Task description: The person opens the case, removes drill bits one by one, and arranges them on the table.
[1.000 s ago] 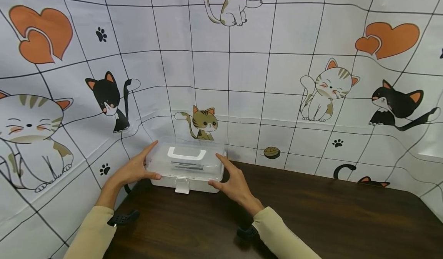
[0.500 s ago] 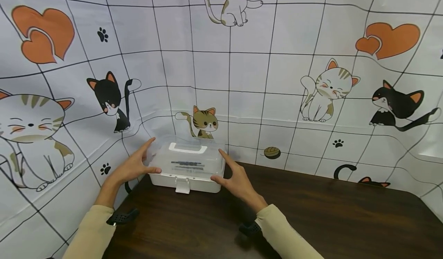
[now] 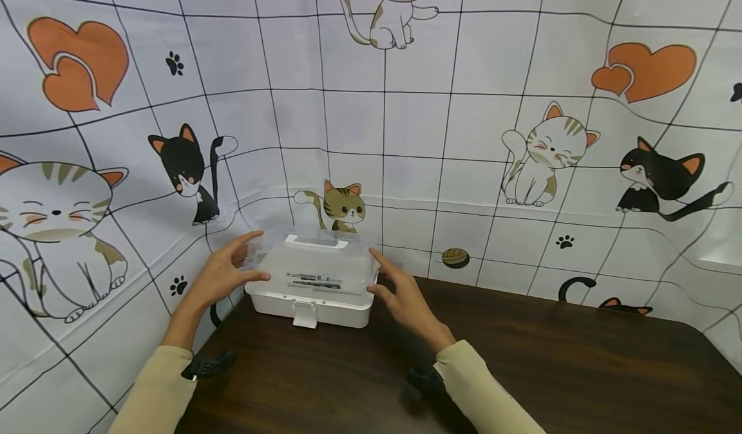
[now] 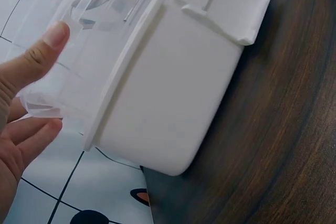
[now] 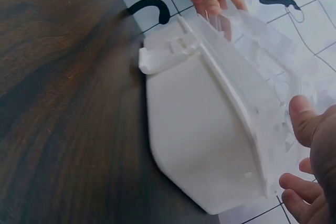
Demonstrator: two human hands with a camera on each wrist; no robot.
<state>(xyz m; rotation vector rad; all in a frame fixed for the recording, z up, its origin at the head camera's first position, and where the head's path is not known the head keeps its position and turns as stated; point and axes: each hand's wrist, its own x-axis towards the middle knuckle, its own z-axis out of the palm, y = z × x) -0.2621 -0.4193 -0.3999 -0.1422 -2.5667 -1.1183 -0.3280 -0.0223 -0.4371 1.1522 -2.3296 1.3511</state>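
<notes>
A white plastic storage box [image 3: 313, 311] with a clear lid [image 3: 272, 273] stands at the table's back left. Its white latch [image 3: 304, 314] hangs loose at the front, and a white handle [image 3: 317, 241] tops the lid. My left hand [image 3: 223, 273] grips the lid's left end, thumb in front and fingers behind. At the opposite end my right hand [image 3: 408, 299] holds the lid, thumb [image 5: 302, 119] against the clear plastic. Thin dark items [image 3: 315, 282] show through the lid. In the left wrist view the lid [image 4: 79, 72] rises above the white base [image 4: 163, 93].
The dark wooden table [image 3: 522, 357] stretches to the right of the box. A white sheet [image 3: 417, 131] printed with cats and hearts covers the walls close behind and left of the box.
The lid has tilted back, its handle now farther back and foreshortened. Both hands have risen slightly with it, and the right has shifted a little right.
</notes>
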